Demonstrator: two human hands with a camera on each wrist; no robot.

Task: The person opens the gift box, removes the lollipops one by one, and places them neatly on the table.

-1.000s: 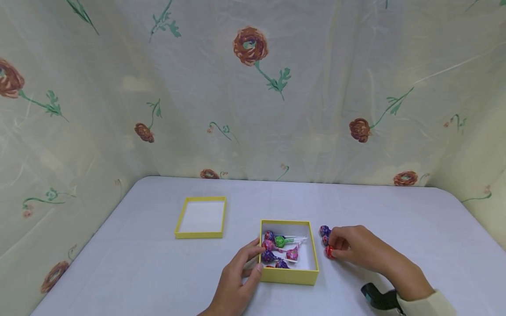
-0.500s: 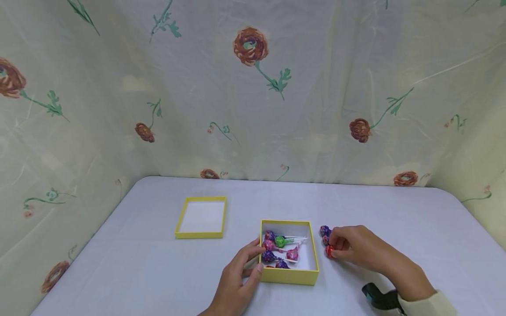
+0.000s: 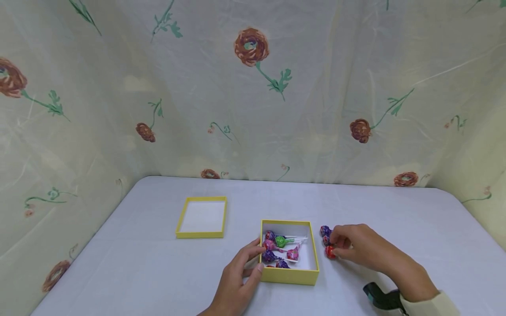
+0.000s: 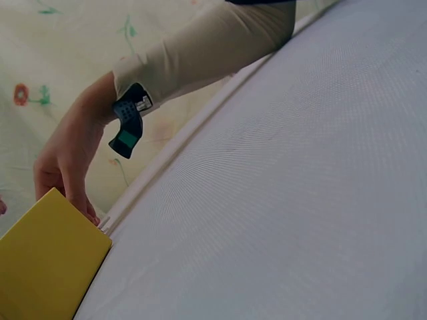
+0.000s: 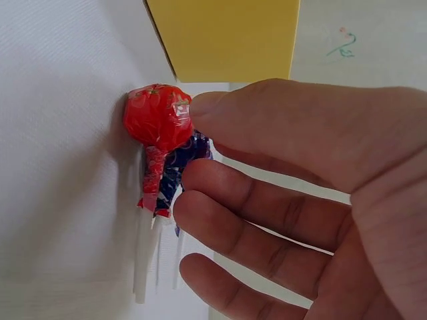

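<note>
Steadying box (image 3: 290,276) with relaxed left hand (image 3: 237,277); touching, possibly pinching (not discernible), red lollipop (image 5: 157,119) with right hand (image 3: 360,246); ideally lifting clear of nearby purple lollipops (image 3: 325,231).

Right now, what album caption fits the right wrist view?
Right hand at a red-wrapped lollipop, near a yellow box.

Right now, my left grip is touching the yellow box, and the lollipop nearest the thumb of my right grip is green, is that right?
Not quite: the lollipop nearest the thumb of your right grip is red, not green, as the right wrist view shows. Your left grip is indeed touching the yellow box.
</note>
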